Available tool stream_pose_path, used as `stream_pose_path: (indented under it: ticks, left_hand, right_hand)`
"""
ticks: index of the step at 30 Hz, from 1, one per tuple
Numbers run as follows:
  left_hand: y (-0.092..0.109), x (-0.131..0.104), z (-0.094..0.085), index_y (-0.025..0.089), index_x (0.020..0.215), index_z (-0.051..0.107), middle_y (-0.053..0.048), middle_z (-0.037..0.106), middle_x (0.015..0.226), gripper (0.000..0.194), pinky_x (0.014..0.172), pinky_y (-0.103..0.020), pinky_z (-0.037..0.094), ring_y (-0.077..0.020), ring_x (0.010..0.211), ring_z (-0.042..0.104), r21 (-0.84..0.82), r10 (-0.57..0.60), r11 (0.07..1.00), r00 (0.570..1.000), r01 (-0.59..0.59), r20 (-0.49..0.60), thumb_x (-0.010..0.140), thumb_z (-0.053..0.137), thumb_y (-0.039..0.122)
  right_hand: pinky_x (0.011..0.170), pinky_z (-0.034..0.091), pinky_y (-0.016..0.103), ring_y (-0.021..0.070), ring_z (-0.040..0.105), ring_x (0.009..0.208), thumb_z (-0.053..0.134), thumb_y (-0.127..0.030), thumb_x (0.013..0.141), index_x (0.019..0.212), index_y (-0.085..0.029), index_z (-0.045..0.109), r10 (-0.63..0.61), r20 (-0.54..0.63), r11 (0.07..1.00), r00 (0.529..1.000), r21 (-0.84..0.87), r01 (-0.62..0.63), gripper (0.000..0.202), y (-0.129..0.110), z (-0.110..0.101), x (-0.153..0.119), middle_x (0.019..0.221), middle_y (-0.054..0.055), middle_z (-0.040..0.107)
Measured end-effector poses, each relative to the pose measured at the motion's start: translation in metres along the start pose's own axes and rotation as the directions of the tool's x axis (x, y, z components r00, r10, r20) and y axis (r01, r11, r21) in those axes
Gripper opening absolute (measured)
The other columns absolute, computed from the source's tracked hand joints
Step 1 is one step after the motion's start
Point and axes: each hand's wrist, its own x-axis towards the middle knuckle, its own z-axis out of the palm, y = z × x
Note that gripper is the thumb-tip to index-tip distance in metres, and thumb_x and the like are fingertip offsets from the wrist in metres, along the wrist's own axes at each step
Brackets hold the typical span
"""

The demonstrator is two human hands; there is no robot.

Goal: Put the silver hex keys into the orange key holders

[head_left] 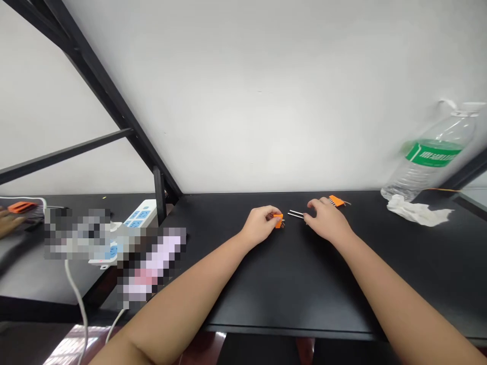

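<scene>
Near the middle of the black table (281,284), my left hand (261,223) pinches a small orange piece (279,220) with short dark and metallic bits at its right side. To its right, my right hand (323,218) has its thumb and fingers around the right end of two thin silver rods (296,214), which point left toward the orange piece without touching it. Just beyond my right hand lies another orange piece (337,201) with a dark striped part, partly hidden by the fingers.
At the right stand a large clear bottle (433,152) with a green label and a crumpled white tissue (418,212). A white power strip (139,218) and a blurred pinkish object (155,266) lie left. Another person's hand (8,223) shows at the far left.
</scene>
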Motion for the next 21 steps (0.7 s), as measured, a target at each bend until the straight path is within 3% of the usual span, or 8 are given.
stream_pose_path:
  ticks: [2, 5, 9, 12, 16, 18, 21]
  left_hand:
    - [-0.001, 0.0, 0.002, 0.019, 0.093, 0.074, -0.001, 0.075, 0.08, 0.012, 0.069, -0.026, 0.055, -0.0138, 0.069, 0.068, -0.035, -0.014, 0.999, 1.0, 0.014, 0.007, 0.085, 0.065, 0.021]
    - [-0.004, 0.0, 0.003, 0.018, 0.094, 0.073, -0.003, 0.076, 0.081, 0.013, 0.069, -0.026, 0.056, -0.0144, 0.071, 0.068, -0.076, -0.035, 0.996, 0.999, 0.036, 0.016, 0.084, 0.065, 0.023]
    - [-0.007, 0.001, 0.005, 0.018, 0.096, 0.074, -0.004, 0.076, 0.083, 0.015, 0.068, -0.027, 0.058, -0.0149, 0.073, 0.069, -0.112, -0.045, 0.993, 0.998, 0.048, 0.032, 0.084, 0.066, 0.024]
    - [-0.006, 0.001, 0.007, 0.016, 0.096, 0.073, -0.005, 0.075, 0.083, 0.016, 0.065, -0.027, 0.058, -0.0155, 0.072, 0.069, -0.195, -0.069, 0.978, 0.997, 0.073, 0.028, 0.083, 0.068, 0.025]
    - [0.001, -0.003, 0.009, 0.014, 0.096, 0.072, -0.007, 0.074, 0.084, 0.021, 0.063, -0.028, 0.059, -0.0172, 0.074, 0.07, -0.374, -0.089, 0.923, 0.996, 0.089, 0.017, 0.082, 0.073, 0.031]
    - [0.005, -0.004, 0.01, 0.013, 0.095, 0.071, -0.008, 0.074, 0.084, 0.024, 0.065, -0.029, 0.06, -0.0174, 0.074, 0.071, -0.447, -0.08, 0.891, 0.996, 0.084, 0.029, 0.082, 0.075, 0.034]
    - [0.007, -0.005, 0.01, 0.013, 0.095, 0.071, -0.008, 0.075, 0.083, 0.027, 0.066, -0.03, 0.061, -0.0174, 0.073, 0.071, -0.474, -0.064, 0.878, 0.998, 0.065, 0.019, 0.081, 0.076, 0.036]
  right_hand:
    - [0.078, 0.048, 0.034, 0.0244, 0.064, 0.096, 0.058, -0.036, 0.087, 0.122, -0.022, 0.067, -0.068, 0.006, 0.998, 0.998, -0.007, 0.068, 0.039, 0.001, 0.006, 0.002, 0.122, 0.011, 0.061]
    - [0.088, 0.048, 0.034, 0.0266, 0.059, 0.11, 0.055, -0.022, 0.088, 0.117, -0.02, 0.071, -0.159, 0.057, 0.987, 0.986, -0.01, 0.16, 0.033, 0.001, 0.015, 0.005, 0.119, 0.012, 0.062]
    - [0.091, 0.047, 0.035, 0.0259, 0.058, 0.106, 0.049, -0.011, 0.089, 0.113, -0.018, 0.073, -0.224, 0.068, 0.974, 0.972, -0.017, 0.226, 0.034, 0.003, 0.019, 0.007, 0.111, 0.011, 0.065]
    - [0.093, 0.046, 0.038, 0.0265, 0.058, 0.103, 0.051, -0.01, 0.088, 0.111, -0.019, 0.073, -0.28, -0.011, 0.96, 0.96, 0.008, 0.28, 0.034, 0.001, 0.017, 0.006, 0.11, 0.011, 0.067]
    - [0.083, 0.05, 0.034, 0.0213, 0.063, 0.091, 0.053, -0.019, 0.09, 0.104, -0.021, 0.071, -0.343, -0.117, 0.86, 0.932, 0.361, 0.362, 0.023, -0.014, 0.014, 0.0, 0.103, 0.006, 0.07]
    - [0.075, 0.05, 0.032, 0.0186, 0.064, 0.082, 0.053, -0.022, 0.089, 0.097, -0.022, 0.07, -0.352, -0.045, 0.783, 0.935, 0.534, 0.32, 0.019, -0.022, 0.014, -0.004, 0.095, 0.003, 0.071]
    - [0.072, 0.05, 0.031, 0.0176, 0.064, 0.078, 0.053, -0.023, 0.087, 0.092, -0.022, 0.069, -0.341, 0.061, 0.721, 0.938, 0.657, 0.22, 0.017, -0.027, 0.013, -0.009, 0.086, 0.001, 0.07]
